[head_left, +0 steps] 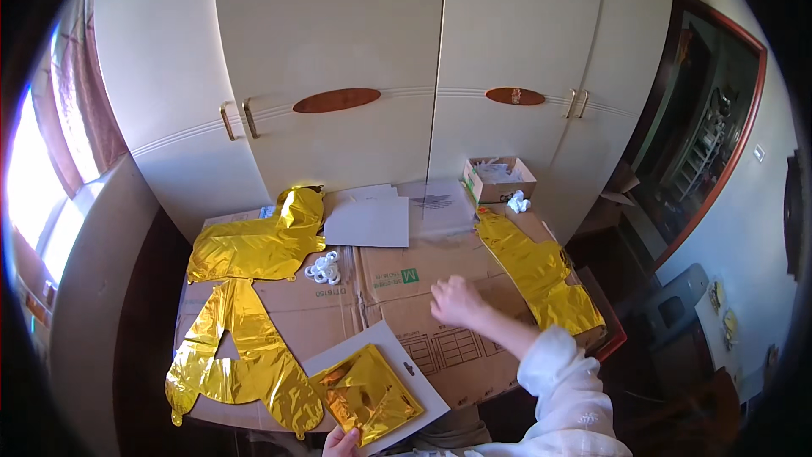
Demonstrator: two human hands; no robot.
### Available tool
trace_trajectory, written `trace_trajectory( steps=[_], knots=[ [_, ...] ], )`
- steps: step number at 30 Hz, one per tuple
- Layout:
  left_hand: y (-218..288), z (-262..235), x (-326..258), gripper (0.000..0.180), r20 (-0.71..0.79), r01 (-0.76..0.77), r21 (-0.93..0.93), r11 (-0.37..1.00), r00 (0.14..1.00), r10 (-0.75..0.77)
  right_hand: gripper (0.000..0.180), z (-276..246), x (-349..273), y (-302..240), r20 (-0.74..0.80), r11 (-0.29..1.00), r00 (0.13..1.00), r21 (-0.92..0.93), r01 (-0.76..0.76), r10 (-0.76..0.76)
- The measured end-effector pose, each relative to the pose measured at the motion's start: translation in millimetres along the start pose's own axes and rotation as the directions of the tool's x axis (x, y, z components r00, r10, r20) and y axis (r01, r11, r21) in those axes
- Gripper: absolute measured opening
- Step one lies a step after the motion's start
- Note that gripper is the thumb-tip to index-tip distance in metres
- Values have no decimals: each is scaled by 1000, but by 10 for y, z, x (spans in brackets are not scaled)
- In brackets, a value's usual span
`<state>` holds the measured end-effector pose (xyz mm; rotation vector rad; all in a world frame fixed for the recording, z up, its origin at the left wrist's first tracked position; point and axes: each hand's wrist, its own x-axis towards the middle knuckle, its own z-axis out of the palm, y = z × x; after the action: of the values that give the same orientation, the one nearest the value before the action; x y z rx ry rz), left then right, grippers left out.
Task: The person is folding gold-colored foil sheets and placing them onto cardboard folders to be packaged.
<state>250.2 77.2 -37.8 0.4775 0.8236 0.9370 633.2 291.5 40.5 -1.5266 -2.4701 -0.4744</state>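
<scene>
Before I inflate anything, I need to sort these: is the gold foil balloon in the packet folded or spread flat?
Folded. The gold foil balloon sits creased into a compact square inside its clear packet, held by the left hand.

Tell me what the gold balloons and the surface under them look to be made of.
The gold letter balloons look like metallic foil film: mirror-shiny, crinkled, lying flat and uninflated. The folded gold piece on the white card, held by the left hand, appears the same. The surface beneath looks like flattened cardboard boxes: matte brown, with creases and flap seams.
</scene>
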Motion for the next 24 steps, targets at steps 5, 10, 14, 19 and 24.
trace_trajectory(
  steps=[5,10,14,19,24],
  knots=[
    [-179,-134,14,35,34,-29,-83,996,999,32,22,-455,-590,-768,171,970,982,210,-120,84],
    [-132,289,-106,32,-16,12,-96,995,1000,-14,32,-260,-674,-559,-81,977,996,207,55,-39],
    [-299,173,-138,31,0,6,-46,999,1000,-6,49,-266,-824,-489,106,982,988,168,89,-108],
    [-343,193,-182,32,6,-22,-72,997,1000,23,47,-433,-910,-632,241,995,966,9,96,-96],
    [-495,-72,-236,33,46,82,60,995,995,-85,37,-401,-960,-778,201,981,979,-179,77,-40]
  ],
)
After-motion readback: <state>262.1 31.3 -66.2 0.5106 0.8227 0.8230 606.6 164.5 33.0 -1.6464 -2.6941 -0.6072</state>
